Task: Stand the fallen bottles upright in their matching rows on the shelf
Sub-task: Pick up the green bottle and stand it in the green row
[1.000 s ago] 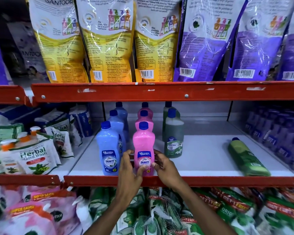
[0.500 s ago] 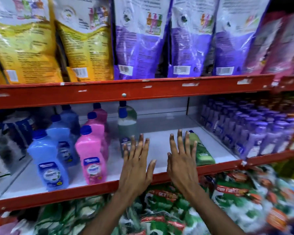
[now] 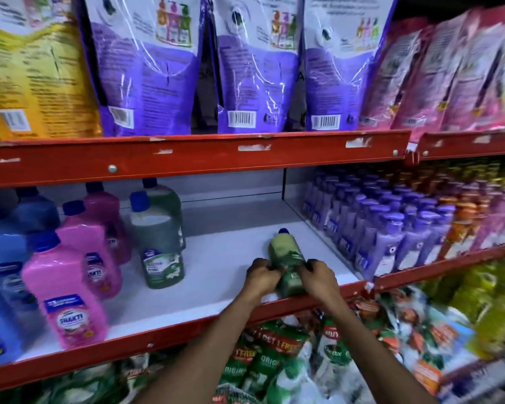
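A fallen green bottle (image 3: 286,253) with a blue cap lies on the white shelf (image 3: 216,258), cap pointing to the back, near the front edge. My left hand (image 3: 261,277) grips its left side and my right hand (image 3: 318,277) grips its right side. To the left stand upright rows: green bottles (image 3: 161,243), pink bottles (image 3: 67,290) and blue bottles (image 3: 0,272), all with blue caps.
Rows of small purple bottles (image 3: 391,237) fill the shelf section to the right, behind a divider. The red shelf lip (image 3: 158,336) runs along the front. Purple and yellow refill pouches (image 3: 146,68) stand on the shelf above. Green packets (image 3: 268,357) lie below.
Both hands left the pink bottle, moved right with fingers spread, and now close on the fallen green bottle. The view has swung to the right.
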Motion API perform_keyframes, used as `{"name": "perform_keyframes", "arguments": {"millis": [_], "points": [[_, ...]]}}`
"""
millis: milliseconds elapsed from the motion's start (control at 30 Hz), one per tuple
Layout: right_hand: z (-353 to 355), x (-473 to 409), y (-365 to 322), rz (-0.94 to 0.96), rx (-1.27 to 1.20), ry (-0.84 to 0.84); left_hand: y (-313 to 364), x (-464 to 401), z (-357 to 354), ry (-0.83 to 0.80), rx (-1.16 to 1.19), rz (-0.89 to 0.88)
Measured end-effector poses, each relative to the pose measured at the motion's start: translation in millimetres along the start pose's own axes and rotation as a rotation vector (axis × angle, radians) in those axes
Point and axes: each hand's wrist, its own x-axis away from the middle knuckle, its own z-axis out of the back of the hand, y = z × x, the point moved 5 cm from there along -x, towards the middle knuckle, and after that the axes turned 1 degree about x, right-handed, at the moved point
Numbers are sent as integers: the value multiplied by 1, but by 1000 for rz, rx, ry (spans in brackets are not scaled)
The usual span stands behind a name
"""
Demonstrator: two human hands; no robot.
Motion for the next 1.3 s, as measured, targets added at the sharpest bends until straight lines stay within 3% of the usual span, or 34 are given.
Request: {"name": "perform_keyframes", "arguments": {"millis": [133,300,500,567,700,833,967,1167,1300], "points": [[-7,2,-1,-25,-264,-33,-4,6,6,-9,289,84],[-28,34,-34,97,-511,-18,-6,42,59,91,452,-98],[-51,74,-73,246,-595,37,-26,81,107,173,312,-287],[-108,104,-145,346,-596,-55,-58,111,199,366,296,-299],[-122,107,-146,356,-607,-39,-81,110,200,420,191,-305],[-122,93,-148,442,-444,5,-81,114,193,369,104,-323],[-127,97,-154,433,-470,-136,-84,114,192,330,-73,-356],[-124,104,-146,475,-526,-417,-87,112,205,417,-18,-344],[-126,97,-148,510,-455,-402,-89,119,207,470,-141,-357]]}}
